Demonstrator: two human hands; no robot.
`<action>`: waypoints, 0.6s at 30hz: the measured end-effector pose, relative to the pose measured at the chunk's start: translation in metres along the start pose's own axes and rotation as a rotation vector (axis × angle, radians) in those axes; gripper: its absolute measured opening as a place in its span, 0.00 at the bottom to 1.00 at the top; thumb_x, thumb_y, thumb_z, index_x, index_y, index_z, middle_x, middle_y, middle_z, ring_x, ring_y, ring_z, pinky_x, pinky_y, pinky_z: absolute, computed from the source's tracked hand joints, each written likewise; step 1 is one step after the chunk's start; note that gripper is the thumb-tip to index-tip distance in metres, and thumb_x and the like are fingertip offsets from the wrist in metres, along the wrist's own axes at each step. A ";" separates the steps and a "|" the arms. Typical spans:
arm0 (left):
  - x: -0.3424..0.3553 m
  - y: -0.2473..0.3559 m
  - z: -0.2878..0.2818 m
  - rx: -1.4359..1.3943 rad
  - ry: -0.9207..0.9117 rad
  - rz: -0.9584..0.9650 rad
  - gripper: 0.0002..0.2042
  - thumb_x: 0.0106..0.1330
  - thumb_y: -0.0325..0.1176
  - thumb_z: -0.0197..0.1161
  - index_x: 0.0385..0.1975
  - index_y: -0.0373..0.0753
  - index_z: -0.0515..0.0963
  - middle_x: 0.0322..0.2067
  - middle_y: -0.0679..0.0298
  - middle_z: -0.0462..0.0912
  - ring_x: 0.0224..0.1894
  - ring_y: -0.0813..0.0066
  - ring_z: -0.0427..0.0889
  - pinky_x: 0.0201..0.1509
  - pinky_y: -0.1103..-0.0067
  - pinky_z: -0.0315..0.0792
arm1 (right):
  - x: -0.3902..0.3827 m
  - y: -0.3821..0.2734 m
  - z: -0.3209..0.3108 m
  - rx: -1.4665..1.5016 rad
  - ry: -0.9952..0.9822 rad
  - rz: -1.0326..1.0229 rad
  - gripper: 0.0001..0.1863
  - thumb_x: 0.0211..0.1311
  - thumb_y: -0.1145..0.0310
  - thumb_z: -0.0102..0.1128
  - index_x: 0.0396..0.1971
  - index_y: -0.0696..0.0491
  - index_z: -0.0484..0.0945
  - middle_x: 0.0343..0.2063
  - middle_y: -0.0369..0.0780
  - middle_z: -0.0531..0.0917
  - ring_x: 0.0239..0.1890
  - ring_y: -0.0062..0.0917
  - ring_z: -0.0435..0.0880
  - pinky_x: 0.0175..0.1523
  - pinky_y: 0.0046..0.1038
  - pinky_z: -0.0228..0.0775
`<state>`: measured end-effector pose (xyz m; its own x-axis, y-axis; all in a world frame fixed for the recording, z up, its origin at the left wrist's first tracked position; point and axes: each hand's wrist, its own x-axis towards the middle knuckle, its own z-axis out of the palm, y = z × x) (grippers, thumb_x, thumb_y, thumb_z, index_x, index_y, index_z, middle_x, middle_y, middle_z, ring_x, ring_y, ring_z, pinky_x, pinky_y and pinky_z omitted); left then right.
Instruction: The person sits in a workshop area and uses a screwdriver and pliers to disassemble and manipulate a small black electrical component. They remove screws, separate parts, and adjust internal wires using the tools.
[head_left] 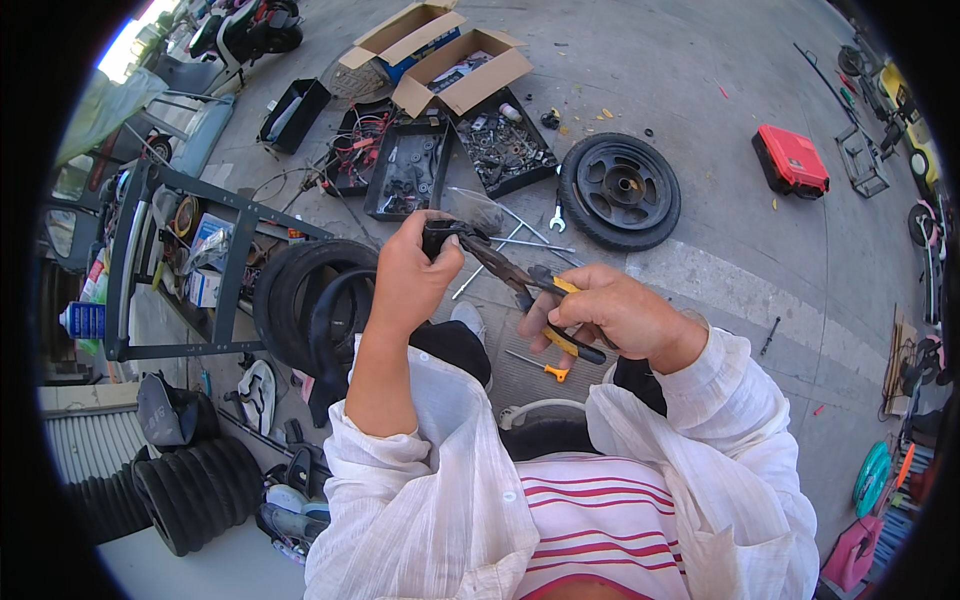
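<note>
R hand gripping yel-handled pliers — L hand pinching blk part nr pliers' jaw end; tyred wheel beyond pliers, to the right.

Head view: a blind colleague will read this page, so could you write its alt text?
A person's right hand grips yellow-handled pliers, their jaws pointing toward a dark part in the left hand. Beyond are a black wheel lying on concrete ground, black trays of small parts and open cardboard boxes.
</note>
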<state>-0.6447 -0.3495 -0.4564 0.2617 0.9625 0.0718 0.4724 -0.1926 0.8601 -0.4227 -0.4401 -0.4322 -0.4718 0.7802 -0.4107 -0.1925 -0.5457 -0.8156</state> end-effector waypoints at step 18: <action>-0.003 0.001 -0.001 0.111 -0.013 0.051 0.10 0.55 0.26 0.63 0.36 0.31 0.76 0.21 0.64 0.75 0.22 0.85 0.68 0.26 0.84 0.66 | -0.002 -0.001 -0.002 -0.084 0.012 0.033 0.18 0.56 0.69 0.49 0.38 0.68 0.78 0.37 0.47 0.81 0.38 0.29 0.82 0.31 0.25 0.78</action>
<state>-0.6461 -0.3528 -0.4548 0.2984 0.9485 0.1066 0.5487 -0.2619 0.7939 -0.4201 -0.4403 -0.4312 -0.4667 0.7658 -0.4424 -0.1036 -0.5441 -0.8326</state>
